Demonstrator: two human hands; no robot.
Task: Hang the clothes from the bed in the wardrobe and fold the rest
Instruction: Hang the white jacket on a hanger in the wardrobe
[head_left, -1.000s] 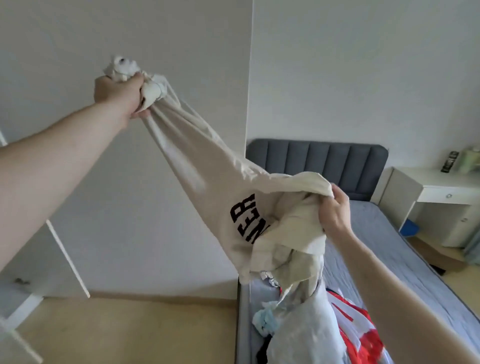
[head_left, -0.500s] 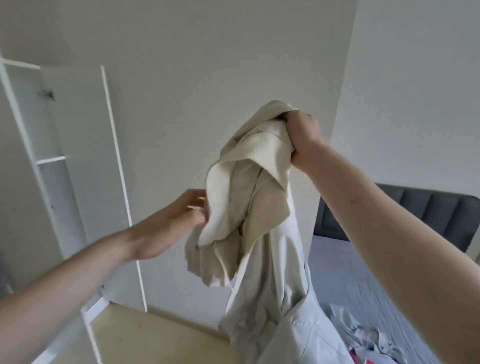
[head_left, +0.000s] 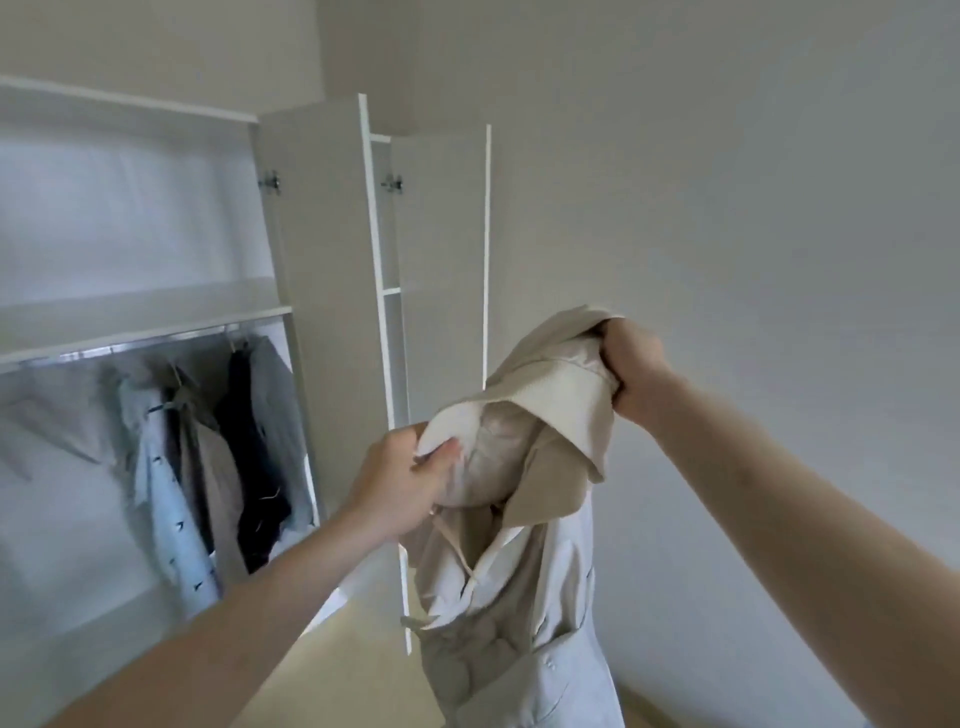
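While I hold the cream garment (head_left: 524, 519) up in front of the open wardrobe (head_left: 156, 312), my right hand (head_left: 631, 371) sits at about two o'clock from the frame centre, fist closed tight on a bunched fold of the ribbed cream band at its top. My left hand (head_left: 402, 480), near centre and just toward seven o'clock, pinches the pale edge of the same band between thumb and fingers, its palm turned toward the cloth. Between the two grips the fabric bulges into a rounded pouch, and the rest hangs straight down toward six o'clock, with a drawstring trailing along the front and a pale grey piece (head_left: 550, 675) below it; I cannot tell if that is a second garment. At nine o'clock, several clothes hang from the rail (head_left: 130, 345) under the shelf: a light patterned shirt (head_left: 171, 509), a beige one (head_left: 208, 467) and a dark one (head_left: 254, 457). Two white doors (head_left: 441, 270) stand open at eleven o'clock, against the plain wall (head_left: 727, 182).
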